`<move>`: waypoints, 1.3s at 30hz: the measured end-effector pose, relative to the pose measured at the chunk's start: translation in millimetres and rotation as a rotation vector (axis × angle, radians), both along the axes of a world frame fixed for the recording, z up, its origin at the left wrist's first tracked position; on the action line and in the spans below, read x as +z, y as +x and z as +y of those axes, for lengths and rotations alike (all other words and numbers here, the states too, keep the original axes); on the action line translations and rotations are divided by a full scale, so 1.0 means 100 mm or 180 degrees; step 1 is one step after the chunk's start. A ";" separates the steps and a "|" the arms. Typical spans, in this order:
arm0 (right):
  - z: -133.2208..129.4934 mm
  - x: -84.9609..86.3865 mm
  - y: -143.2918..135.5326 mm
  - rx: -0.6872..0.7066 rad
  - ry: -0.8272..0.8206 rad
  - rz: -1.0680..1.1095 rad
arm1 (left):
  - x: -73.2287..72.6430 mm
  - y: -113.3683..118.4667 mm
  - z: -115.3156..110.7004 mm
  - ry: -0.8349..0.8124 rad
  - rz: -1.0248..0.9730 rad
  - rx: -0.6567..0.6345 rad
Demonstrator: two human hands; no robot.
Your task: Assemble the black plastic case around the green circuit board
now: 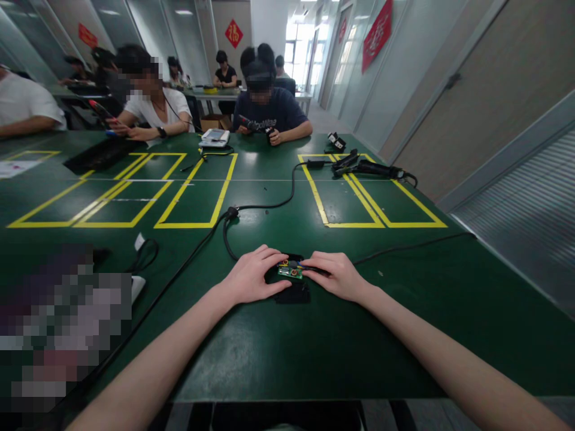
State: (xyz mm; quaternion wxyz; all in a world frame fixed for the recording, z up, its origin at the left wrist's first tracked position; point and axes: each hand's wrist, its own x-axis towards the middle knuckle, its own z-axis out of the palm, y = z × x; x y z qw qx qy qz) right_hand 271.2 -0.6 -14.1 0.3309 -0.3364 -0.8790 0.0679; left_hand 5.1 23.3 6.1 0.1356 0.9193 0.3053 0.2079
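A small green circuit board (287, 273) with coils and blue wire lies between my hands at the middle of the table. My left hand (251, 276) grips its left side, with the index finger on top and the thumb low by a black plastic case piece (294, 293). From the right, my right hand (336, 276) pinches a black cable (314, 269) where it meets the board. Another dark case part (295, 257) shows just behind the board. My fingers partly cover the board's ends.
A black cord with a plug (232, 212) crosses the green table (251, 365) to the left. Black curling-iron-like tools (372, 169) lie at the far right. A white device (214, 138) stands at the back. A person (269, 108) works opposite, another (153, 102) farther left.
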 end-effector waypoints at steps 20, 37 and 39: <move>-0.04 0.00 -0.09 -0.0270 -0.0615 0.0151 | -0.04 -0.01 0.07 0.0043 -0.0072 0.0124; 0.20 -0.06 0.10 -0.0301 -0.0492 0.0060 | -0.19 -0.05 0.16 0.0014 -0.0379 0.0312; 0.23 -0.06 0.09 -0.0192 -0.0499 0.0049 | -0.20 -0.05 0.17 0.0048 -0.0369 0.0352</move>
